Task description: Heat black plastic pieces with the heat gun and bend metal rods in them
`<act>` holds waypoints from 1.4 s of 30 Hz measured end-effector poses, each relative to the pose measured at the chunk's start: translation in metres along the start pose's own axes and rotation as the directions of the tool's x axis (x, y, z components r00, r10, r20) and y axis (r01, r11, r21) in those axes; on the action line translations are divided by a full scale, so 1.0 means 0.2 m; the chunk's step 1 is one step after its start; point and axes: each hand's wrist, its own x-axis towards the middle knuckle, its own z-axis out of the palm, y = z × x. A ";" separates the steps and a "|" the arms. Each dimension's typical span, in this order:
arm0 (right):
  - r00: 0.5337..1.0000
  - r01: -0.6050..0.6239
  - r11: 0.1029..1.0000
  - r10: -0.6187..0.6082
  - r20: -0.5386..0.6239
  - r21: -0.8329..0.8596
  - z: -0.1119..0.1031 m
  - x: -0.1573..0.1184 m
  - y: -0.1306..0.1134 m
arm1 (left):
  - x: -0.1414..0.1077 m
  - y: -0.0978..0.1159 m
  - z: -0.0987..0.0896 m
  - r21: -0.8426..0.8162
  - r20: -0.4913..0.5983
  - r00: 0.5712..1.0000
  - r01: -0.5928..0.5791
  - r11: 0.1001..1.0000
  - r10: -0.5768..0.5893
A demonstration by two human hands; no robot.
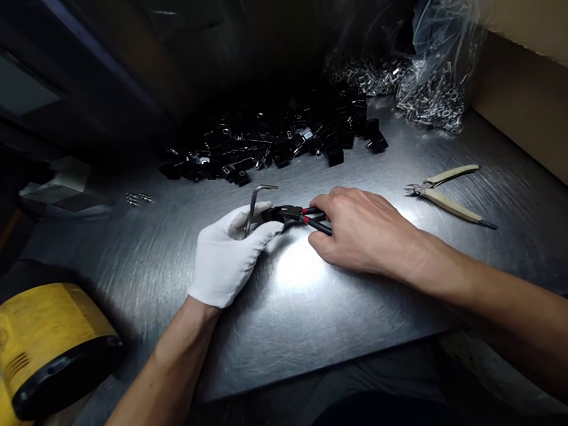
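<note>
My left hand (228, 258), in a white glove, is closed with a small black part (270, 214) pinched between thumb and fingers. Out of the same grip rises a bent metal rod (253, 207) that looks like a hex key; its lower end is hidden in the palm. My bare right hand (357, 229) grips pliers (317, 225) with black and red handles. The jaws of the pliers meet the black part at the left fingertips; what exactly they bite on cannot be made out. Both hands are over the metal table (314, 322).
A pile of black parts (280, 140) spreads behind my hands. Bags of small metal pieces (433, 93) stand at the back, beside a cardboard box (541, 109). Cream-handled cutters (447, 193) lie right. Several small metal pins (139, 198) lie left; a yellow-and-black tool (54, 339) stands front left.
</note>
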 end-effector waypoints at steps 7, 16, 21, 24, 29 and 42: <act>1.000 0.002 1.000 -0.002 0.008 0.015 0.01 0.00 -0.02 | 0.00 0.00 -0.02 -0.033 -0.012 0.998 0.067 0.997 -0.068; 0.998 0.038 0.999 -0.037 -0.043 0.022 0.04 -0.02 -0.02 | -0.04 0.01 0.01 -0.169 -0.084 0.988 0.117 0.979 -0.133; 0.999 0.046 0.961 -0.041 -0.026 0.271 0.01 -0.02 -0.01 | -0.05 0.03 0.01 -0.211 -0.088 0.995 0.027 0.977 -0.047; 0.999 -0.004 0.843 -0.025 0.045 0.538 0.00 0.00 0.00 | -0.07 0.03 -0.02 -0.162 -0.143 0.987 -0.102 0.981 0.079; 0.973 -0.111 0.310 -0.159 0.166 0.944 0.02 0.04 0.03 | -0.05 -0.02 -0.13 0.508 -0.193 0.953 -0.105 0.855 0.232; 0.921 -0.170 0.093 -0.340 0.191 0.981 0.05 0.00 0.01 | -0.01 -0.04 -0.16 0.858 -0.049 0.976 -0.069 0.509 0.213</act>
